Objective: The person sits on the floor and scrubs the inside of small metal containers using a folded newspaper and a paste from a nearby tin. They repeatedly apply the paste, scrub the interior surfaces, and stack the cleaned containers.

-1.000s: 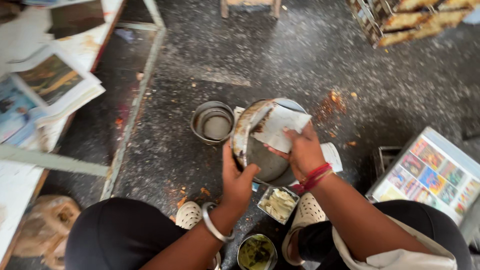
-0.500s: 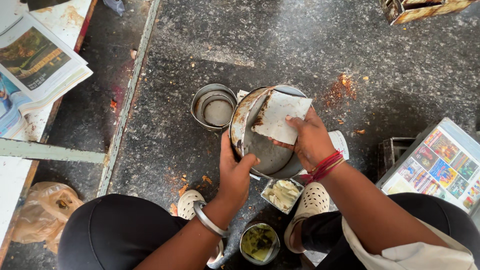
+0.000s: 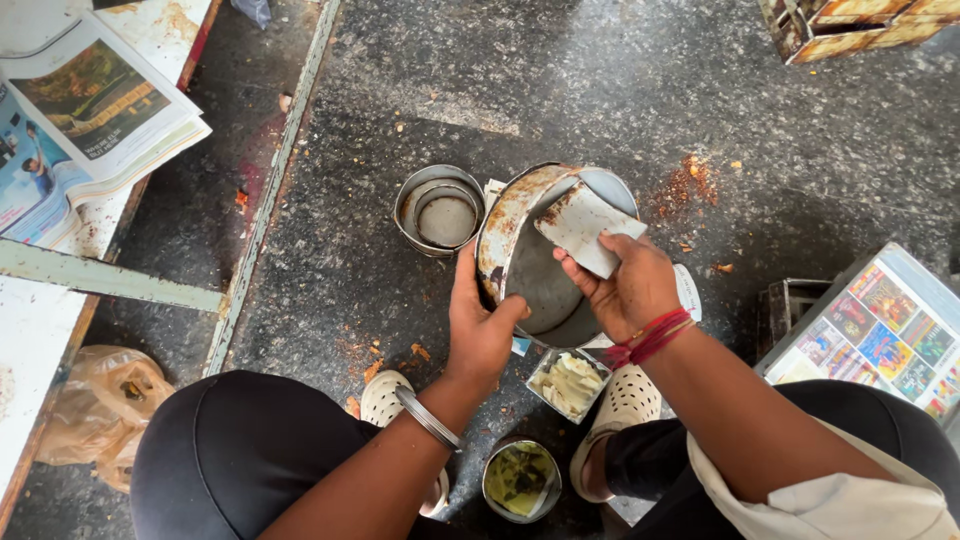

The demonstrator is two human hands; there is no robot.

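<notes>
Down on the speckled stone floor [image 3: 420, 70], left hand [image 3: 482, 330] grips the tilted round tin [image 3: 535, 270], right hand [image 3: 625, 290] fingers pinching a flat scraper [image 3: 583, 227] inside, rust-coloured crust remaining on its rim.

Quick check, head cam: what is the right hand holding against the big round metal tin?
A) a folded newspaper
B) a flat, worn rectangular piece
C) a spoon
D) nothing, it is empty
B: the right hand pinches a flat, stained rectangular piece and presses it inside the big round metal tin, while the left hand steadies the tin's rim.
</notes>
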